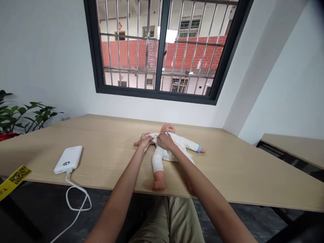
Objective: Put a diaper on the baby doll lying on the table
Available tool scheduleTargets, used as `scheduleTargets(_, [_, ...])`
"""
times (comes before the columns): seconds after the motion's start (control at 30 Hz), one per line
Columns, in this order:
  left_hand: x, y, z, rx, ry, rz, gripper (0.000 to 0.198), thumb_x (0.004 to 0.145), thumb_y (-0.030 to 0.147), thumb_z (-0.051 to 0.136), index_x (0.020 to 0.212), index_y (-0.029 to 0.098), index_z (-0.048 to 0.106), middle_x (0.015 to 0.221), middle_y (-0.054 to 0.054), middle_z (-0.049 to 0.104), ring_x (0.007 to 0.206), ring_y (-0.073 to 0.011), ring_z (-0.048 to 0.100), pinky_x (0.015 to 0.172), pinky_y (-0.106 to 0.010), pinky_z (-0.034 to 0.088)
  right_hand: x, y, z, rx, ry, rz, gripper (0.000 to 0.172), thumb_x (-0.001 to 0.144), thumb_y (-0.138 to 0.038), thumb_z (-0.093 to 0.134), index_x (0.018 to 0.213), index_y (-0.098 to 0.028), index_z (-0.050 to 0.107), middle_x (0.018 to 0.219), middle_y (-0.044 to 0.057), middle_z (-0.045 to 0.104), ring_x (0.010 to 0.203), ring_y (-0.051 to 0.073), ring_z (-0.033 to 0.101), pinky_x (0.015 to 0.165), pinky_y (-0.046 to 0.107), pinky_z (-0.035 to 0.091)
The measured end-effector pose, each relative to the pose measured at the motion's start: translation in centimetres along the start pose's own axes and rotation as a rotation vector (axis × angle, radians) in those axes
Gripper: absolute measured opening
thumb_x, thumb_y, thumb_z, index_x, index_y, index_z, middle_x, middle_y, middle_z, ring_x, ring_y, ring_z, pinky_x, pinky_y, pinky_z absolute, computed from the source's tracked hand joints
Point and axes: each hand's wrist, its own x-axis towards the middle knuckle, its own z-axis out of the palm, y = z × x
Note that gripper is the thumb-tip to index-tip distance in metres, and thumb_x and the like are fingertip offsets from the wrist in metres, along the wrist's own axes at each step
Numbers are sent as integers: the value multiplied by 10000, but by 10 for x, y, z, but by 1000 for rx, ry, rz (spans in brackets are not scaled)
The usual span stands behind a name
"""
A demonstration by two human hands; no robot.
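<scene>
A baby doll (158, 158) lies on its back on the wooden table, its head toward the window and its feet toward me. It wears a white shirt (181, 141) with blue trim at the neck and cuffs, plus white leg wear. My left hand (146, 140) is closed on the shirt beside the doll's arm on the left. Close by on the chest, my right hand (164, 140) has its fingers bent and gripping the shirt's side. Both hands hide the cloth between their fingertips. My right forearm covers most of the doll's other leg.
On the left of the table (108, 158) lies a white power bank (69, 159), its white cable (76, 187) hanging over the front edge. A leafy plant (25, 116) stands at the far left. A barred window (157, 50) is behind the table. Another table (293, 145) stands at right.
</scene>
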Motion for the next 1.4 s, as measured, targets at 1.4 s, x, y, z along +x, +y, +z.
scheduleTargets(1.4, [-6, -31, 14, 310, -478, 123, 266, 742, 263, 681, 999, 198, 704, 1000, -41, 703, 935, -180, 621, 835, -258, 461, -24, 25, -13, 308, 157, 393, 317, 873, -278, 435, 684, -171, 666, 765, 79, 680, 694, 174, 567, 572, 260, 306])
